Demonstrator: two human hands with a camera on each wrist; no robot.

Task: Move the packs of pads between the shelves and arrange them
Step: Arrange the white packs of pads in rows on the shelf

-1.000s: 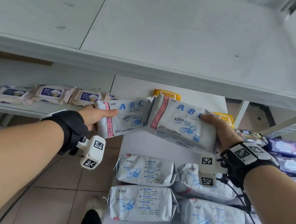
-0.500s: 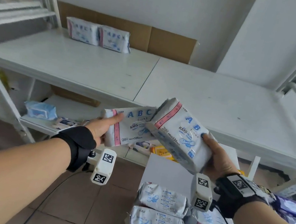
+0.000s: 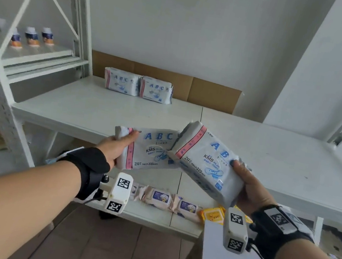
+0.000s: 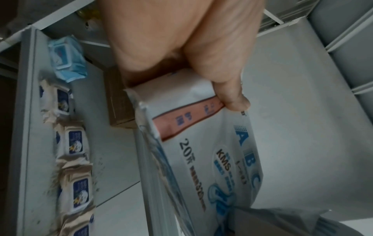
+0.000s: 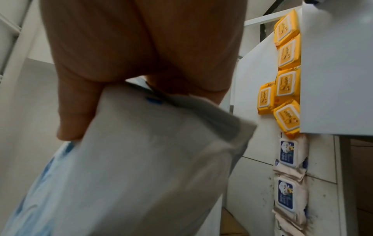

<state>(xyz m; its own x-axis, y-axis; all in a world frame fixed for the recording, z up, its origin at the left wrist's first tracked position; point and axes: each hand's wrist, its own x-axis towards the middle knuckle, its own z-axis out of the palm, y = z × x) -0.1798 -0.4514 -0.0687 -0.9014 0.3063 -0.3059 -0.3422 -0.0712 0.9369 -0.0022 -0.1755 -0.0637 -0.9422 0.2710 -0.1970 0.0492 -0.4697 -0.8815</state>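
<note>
Big white metal shelf point(image 3: 273, 159) runs just beyond both hands, at about their height. At its back against a brown cardboard sheet point(image 3: 213, 95), well beyond the grips, two white ABC pad packs point(image 3: 137, 85) stand side by side, touching.

Left hand point(image 3: 115, 147) is clamped on the pink-striped end of a white plastic pad pack with blue ABC lettering point(image 3: 150, 153), thumb point(image 4: 230, 89) pressed on the stripe, the pack sticking out to its right, roughly level.

Right hand point(image 3: 250, 186) holds a second white ABC pack point(image 3: 202, 163) by its right end, fingers wrapped underneath, the pack tilted up to the left. Its lower left corner meets the first pack.

Below the grips on the lower shelf: beige wipe packets point(image 3: 167, 200) in a row, with yellow wipe packets point(image 5: 286, 67) to their right.
</note>
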